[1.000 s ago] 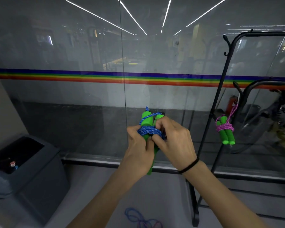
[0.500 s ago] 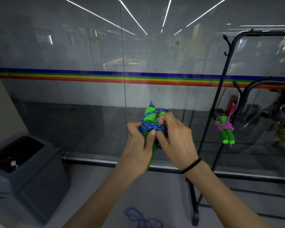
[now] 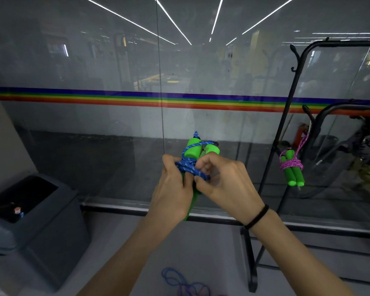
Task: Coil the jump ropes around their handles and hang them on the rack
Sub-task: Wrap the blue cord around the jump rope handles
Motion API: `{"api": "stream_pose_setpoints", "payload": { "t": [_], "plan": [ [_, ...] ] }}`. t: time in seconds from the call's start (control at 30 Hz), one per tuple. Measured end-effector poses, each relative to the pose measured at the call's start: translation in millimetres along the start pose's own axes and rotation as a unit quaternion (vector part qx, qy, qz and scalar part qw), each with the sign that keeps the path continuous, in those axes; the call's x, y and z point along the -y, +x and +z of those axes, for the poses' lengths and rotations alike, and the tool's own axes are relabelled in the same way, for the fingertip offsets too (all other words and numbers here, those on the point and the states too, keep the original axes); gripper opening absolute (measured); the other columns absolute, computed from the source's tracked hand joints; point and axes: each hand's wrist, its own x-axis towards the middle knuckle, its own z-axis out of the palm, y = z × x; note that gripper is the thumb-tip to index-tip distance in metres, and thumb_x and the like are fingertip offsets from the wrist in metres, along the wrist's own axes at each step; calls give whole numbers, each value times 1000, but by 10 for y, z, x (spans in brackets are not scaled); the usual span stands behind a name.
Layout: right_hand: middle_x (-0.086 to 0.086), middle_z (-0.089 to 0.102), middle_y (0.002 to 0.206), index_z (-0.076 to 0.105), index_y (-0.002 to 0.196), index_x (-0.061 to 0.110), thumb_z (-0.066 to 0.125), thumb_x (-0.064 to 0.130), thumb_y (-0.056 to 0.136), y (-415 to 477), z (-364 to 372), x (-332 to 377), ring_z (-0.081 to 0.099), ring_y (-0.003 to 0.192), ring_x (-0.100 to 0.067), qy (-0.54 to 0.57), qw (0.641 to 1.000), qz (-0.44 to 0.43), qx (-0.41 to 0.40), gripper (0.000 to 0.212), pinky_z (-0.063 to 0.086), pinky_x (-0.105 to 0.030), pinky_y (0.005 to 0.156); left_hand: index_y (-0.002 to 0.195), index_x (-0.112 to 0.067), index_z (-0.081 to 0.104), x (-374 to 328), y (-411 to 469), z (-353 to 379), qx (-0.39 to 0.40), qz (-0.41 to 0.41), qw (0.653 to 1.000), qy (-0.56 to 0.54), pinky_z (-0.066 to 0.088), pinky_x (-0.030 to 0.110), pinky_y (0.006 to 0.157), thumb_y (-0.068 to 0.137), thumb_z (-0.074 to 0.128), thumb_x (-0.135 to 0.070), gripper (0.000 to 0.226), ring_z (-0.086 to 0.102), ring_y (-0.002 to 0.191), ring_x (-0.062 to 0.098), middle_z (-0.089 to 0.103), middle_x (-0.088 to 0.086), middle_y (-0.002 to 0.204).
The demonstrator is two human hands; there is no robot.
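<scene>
A blue jump rope (image 3: pixel 190 166) is coiled around its two green foam handles (image 3: pixel 193 148), held upright in front of me. My left hand (image 3: pixel 172 192) grips the handles low down, its thumb under the coils. My right hand (image 3: pixel 224 182) pinches the blue cord at the coils with curled fingers. A black metal rack (image 3: pixel 286 116) stands to the right. From its lower hook hangs a pink jump rope (image 3: pixel 292 165), coiled round green handles.
A grey bin (image 3: pixel 36 212) with an open top stands at the left. A glass wall with a rainbow stripe (image 3: pixel 115 98) runs across in front. Loose blue and pink rope (image 3: pixel 179 283) lies on the floor below my arms. The rack's foot (image 3: pixel 251 272) is beside my right forearm.
The bundle has stayed at about the same height. My right fingers have shifted from the top of the coils down to the cord's lower turns, tugging it.
</scene>
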Motion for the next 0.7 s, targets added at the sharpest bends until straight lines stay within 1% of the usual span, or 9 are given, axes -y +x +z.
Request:
{"api": "stream_pose_setpoints", "payload": {
  "t": [0.1, 0.17, 0.27, 0.33, 0.47, 0.53, 0.6, 0.63, 0.7],
  "plan": [
    [17, 57, 72, 64, 87, 14, 71, 7, 71, 3, -21, -9, 57, 68, 2, 26, 1000, 13, 13, 19, 49, -9, 69, 96, -22, 30, -2, -6, -4, 3, -8, 1000, -10, 48, 43, 70, 92, 43, -21, 13, 59, 79, 21, 58, 5, 95],
    [11, 64, 76, 65, 93, 14, 71, 10, 74, 2, -50, -6, 60, 75, 0, 64, 997, 23, 23, 21, 51, -9, 69, 96, -22, 30, -4, -16, -7, 4, -10, 1000, -16, 49, 44, 71, 92, 43, -22, 14, 60, 80, 21, 58, 5, 95],
    [6, 71, 84, 66, 107, 19, 61, 9, 84, 11, -94, -29, 65, 82, -3, 77, 996, 10, 36, 26, 51, -10, 76, 95, -22, 30, -3, -24, -10, 3, -7, 1000, -27, 49, 44, 71, 92, 43, -23, 13, 60, 80, 21, 58, 5, 95],
    [5, 71, 90, 67, 110, 21, 56, 5, 87, 31, -114, -50, 65, 83, -5, 50, 997, -14, 48, 30, 52, -14, 78, 95, -22, 31, -1, -30, -11, 7, 3, 1000, -24, 47, 39, 67, 93, 43, -22, 13, 59, 78, 17, 57, 5, 94],
    [6, 62, 88, 73, 97, 16, 68, 1, 78, 98, -143, -87, 60, 77, -7, -3, 997, -67, 48, 25, 50, -12, 76, 98, -22, 33, 16, -55, -3, 23, 14, 999, -17, 45, 33, 63, 93, 44, -22, 12, 58, 77, 14, 57, 2, 92],
    [7, 60, 88, 74, 89, 17, 72, 8, 75, 133, -152, -118, 61, 77, -8, -35, 994, -92, 42, 17, 53, -20, 70, 99, -22, 34, 31, -57, 1, 32, 14, 999, -17, 40, 27, 58, 94, 43, -22, 10, 57, 75, 10, 57, 1, 89],
    [13, 59, 88, 72, 83, 20, 73, 16, 75, 151, -165, -144, 62, 76, -10, -64, 991, -113, 38, 9, 55, -34, 65, 100, -22, 35, 49, -49, 1, 41, 20, 999, -18, 36, 20, 55, 95, 43, -21, 10, 55, 72, 6, 56, -1, 86],
    [16, 59, 87, 70, 81, 22, 72, 18, 76, 153, -176, -151, 62, 76, -10, -70, 990, -113, 36, 7, 55, -38, 63, 101, -22, 35, 60, -41, -5, 46, 24, 998, -18, 35, 18, 54, 95, 43, -21, 10, 54, 71, 5, 56, -2, 84],
    [16, 63, 84, 68, 79, 26, 72, 22, 75, 155, -206, -152, 62, 75, -10, -78, 992, -97, 27, 6, 53, -41, 63, 103, -21, 36, 79, -23, -21, 60, 29, 998, -16, 40, 14, 53, 95, 45, -21, 12, 55, 71, 4, 57, -3, 84]
  ]
}}
